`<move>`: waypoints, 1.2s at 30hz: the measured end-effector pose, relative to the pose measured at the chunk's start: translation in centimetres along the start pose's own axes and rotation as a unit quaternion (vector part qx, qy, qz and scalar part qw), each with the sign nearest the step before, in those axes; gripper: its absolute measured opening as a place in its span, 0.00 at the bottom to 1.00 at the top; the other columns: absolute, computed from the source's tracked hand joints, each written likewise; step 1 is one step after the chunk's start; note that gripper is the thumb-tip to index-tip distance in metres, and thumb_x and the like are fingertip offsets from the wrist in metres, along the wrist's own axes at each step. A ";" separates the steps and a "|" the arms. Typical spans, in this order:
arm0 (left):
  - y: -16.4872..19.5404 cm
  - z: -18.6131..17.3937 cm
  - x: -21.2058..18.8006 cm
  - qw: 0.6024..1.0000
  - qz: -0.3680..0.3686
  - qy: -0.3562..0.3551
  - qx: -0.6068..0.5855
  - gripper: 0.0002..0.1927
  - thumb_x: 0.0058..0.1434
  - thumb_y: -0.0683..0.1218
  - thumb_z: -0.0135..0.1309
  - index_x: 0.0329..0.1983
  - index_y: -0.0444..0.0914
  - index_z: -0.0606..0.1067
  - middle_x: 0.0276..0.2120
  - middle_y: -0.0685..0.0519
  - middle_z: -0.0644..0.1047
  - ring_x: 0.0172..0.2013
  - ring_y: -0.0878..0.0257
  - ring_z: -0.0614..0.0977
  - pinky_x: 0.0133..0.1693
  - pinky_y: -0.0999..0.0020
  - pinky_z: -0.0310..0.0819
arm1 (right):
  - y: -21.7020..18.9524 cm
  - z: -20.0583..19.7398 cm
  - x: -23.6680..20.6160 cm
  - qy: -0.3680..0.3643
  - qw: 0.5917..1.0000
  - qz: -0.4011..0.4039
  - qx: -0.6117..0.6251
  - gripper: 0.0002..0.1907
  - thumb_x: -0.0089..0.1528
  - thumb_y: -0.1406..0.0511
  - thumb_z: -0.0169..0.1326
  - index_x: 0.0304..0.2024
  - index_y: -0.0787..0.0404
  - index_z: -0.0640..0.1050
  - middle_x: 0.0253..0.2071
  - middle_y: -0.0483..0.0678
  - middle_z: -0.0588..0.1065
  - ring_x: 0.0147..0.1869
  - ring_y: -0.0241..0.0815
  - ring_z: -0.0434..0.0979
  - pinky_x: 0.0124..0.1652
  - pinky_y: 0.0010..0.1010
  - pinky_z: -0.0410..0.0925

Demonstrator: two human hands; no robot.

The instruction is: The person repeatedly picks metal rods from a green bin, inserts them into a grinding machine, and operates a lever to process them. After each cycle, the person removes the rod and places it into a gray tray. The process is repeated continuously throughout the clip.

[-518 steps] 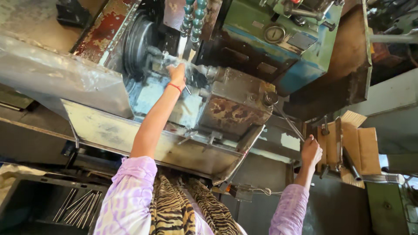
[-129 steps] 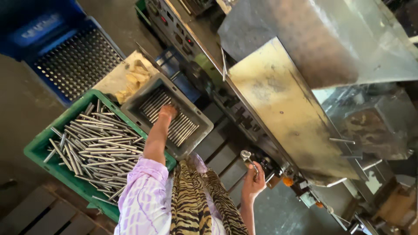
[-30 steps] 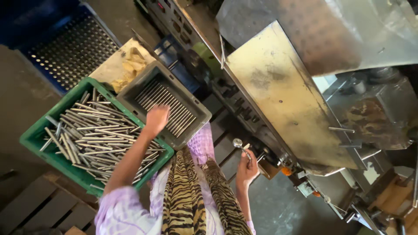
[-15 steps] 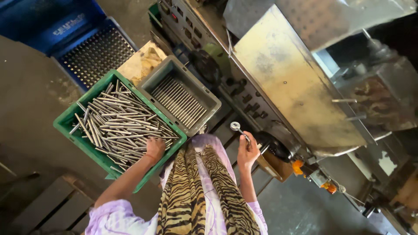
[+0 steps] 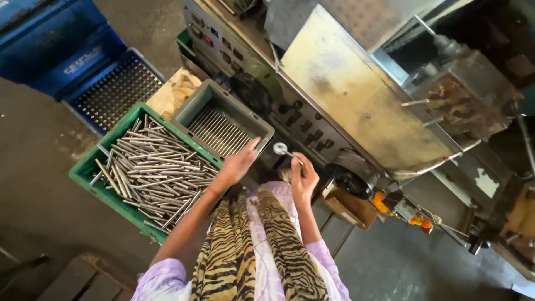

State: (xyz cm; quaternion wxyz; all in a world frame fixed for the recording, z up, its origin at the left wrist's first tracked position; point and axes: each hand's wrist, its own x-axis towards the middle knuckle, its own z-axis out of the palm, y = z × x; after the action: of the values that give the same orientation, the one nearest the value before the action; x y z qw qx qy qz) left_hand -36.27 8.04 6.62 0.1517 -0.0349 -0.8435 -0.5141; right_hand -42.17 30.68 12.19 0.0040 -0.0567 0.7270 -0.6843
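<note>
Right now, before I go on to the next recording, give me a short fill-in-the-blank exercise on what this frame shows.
1. The green crate on the floor is full of loose metal ____.
2. The right hand holds a small metal part with a ____ head.
3. The left hand hovers with spread fingers by the near corner of the ____ tray.
4. Beyond the green crate stands an empty perforated crate coloured ____.

Missing words: rods; round; grey; blue

Both arms reach forward, hands apart.
Left hand (image 5: 238,163) is spread flat, fingers extended, gripping nothing; right hand (image 5: 304,177) is curled, fingers pinched closed.
</note>
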 end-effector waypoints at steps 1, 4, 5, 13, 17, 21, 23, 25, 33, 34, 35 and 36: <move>2.1 1.3 1.3 0.994 -0.045 -0.007 -0.098 0.30 0.73 0.43 0.49 0.76 0.43 0.56 0.44 0.43 0.80 0.33 0.63 0.82 0.35 0.69 0.74 | -0.5 0.6 0.4 -0.005 1.000 0.015 0.022 0.11 0.69 0.65 0.56 0.51 0.65 0.80 0.25 0.37 0.68 0.26 0.25 0.62 0.26 0.19 0.56; 6.3 3.3 4.4 0.946 -0.086 -0.020 -0.311 0.25 0.75 0.43 0.50 0.74 0.47 0.62 0.26 0.57 0.66 0.24 0.73 0.65 0.25 0.78 0.59 | -1.7 0.8 1.2 -0.007 0.996 0.025 0.086 0.11 0.69 0.65 0.54 0.50 0.65 0.80 0.21 0.36 0.66 0.22 0.25 0.60 0.23 0.20 0.55; 7.2 3.9 5.1 0.920 -0.127 -0.018 -0.369 0.24 0.74 0.43 0.49 0.71 0.47 0.62 0.25 0.58 0.66 0.22 0.73 0.65 0.23 0.77 0.57 | -2.1 0.5 1.5 -0.007 0.994 0.023 0.104 0.11 0.69 0.65 0.54 0.50 0.65 0.80 0.20 0.36 0.65 0.21 0.25 0.59 0.23 0.20 0.55; 9.8 7.5 7.8 0.881 -0.156 0.054 -0.444 0.16 0.71 0.44 0.56 0.59 0.41 0.68 0.28 0.60 0.70 0.21 0.73 0.65 0.20 0.76 0.55 | -3.1 -2.4 2.3 -0.015 0.997 -0.051 0.052 0.13 0.72 0.61 0.51 0.52 0.63 0.78 0.22 0.36 0.65 0.23 0.26 0.59 0.24 0.22 0.56; 10.0 4.8 8.4 0.960 0.274 0.049 -0.009 0.18 0.64 0.52 0.63 0.53 0.42 0.73 0.29 0.52 0.74 0.20 0.65 0.72 0.23 0.71 0.65 | -2.4 -5.7 2.8 -0.111 0.872 0.360 0.314 0.14 0.68 0.55 0.46 0.44 0.55 0.78 0.13 0.33 0.55 0.11 0.27 0.47 0.13 0.22 0.45; 11.0 2.4 9.5 0.897 0.417 0.003 0.144 0.19 0.60 0.55 0.65 0.48 0.43 0.76 0.23 0.55 0.71 0.18 0.60 0.72 0.20 0.66 0.64 | -0.8 -7.6 3.6 -0.186 0.795 0.448 0.365 0.23 0.73 0.48 0.46 0.33 0.56 0.72 0.14 0.33 0.52 0.13 0.29 0.45 0.15 0.25 0.44; 11.9 2.6 10.9 0.932 0.360 0.009 0.048 0.17 0.65 0.55 0.63 0.49 0.43 0.74 0.25 0.57 0.73 0.21 0.65 0.73 0.23 0.69 0.65 | -0.2 -7.6 4.0 -0.194 0.816 0.378 0.393 0.27 0.71 0.45 0.46 0.31 0.60 0.73 0.14 0.34 0.54 0.12 0.28 0.46 0.15 0.25 0.44; 13.3 3.5 11.2 0.969 0.194 -0.010 -0.151 0.15 0.71 0.53 0.61 0.51 0.42 0.72 0.29 0.58 0.74 0.24 0.73 0.74 0.26 0.74 0.67 | -0.1 -7.5 4.3 -0.130 0.928 0.228 0.263 0.24 0.73 0.49 0.47 0.34 0.61 0.73 0.19 0.36 0.57 0.18 0.29 0.51 0.19 0.25 0.48; 16.9 5.2 12.8 0.875 -0.218 -0.121 -0.415 0.09 0.63 0.45 0.63 0.39 0.40 0.74 0.22 0.65 0.65 0.20 0.76 0.61 0.20 0.76 0.49 | -2.9 -9.0 6.6 -0.028 0.875 -0.394 -0.280 0.14 0.72 0.60 0.49 0.35 0.63 0.70 0.24 0.55 0.68 0.26 0.60 0.71 0.27 0.45 0.64; 17.4 5.7 12.6 0.906 -0.147 -0.071 -0.390 0.09 0.63 0.44 0.63 0.40 0.39 0.74 0.23 0.65 0.66 0.22 0.77 0.62 0.22 0.76 0.51 | -3.3 -9.1 6.6 -0.002 0.877 -0.385 -0.287 0.15 0.73 0.59 0.48 0.35 0.62 0.70 0.24 0.54 0.68 0.27 0.60 0.71 0.28 0.45 0.64; 17.9 5.9 12.2 0.923 -0.106 -0.056 -0.366 0.09 0.63 0.43 0.64 0.41 0.39 0.74 0.24 0.65 0.66 0.24 0.77 0.63 0.24 0.77 0.53 | -3.7 -9.1 6.4 0.024 0.880 -0.373 -0.293 0.15 0.73 0.58 0.47 0.35 0.61 0.71 0.24 0.54 0.68 0.27 0.60 0.71 0.28 0.45 0.64; 18.3 6.1 12.0 0.937 -0.063 -0.041 -0.341 0.10 0.64 0.43 0.64 0.42 0.39 0.74 0.26 0.65 0.67 0.26 0.77 0.64 0.26 0.78 0.56 | -4.3 -9.5 6.4 0.012 0.870 -0.397 -0.290 0.16 0.74 0.57 0.46 0.36 0.61 0.71 0.25 0.53 0.69 0.27 0.59 0.71 0.28 0.45 0.64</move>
State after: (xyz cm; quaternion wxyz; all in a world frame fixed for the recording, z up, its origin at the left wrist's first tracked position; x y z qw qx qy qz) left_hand -45.09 20.82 23.21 0.0631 -0.0525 -0.6236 -0.7775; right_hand -48.95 39.31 17.49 -0.2936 -0.3311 0.8091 -0.3868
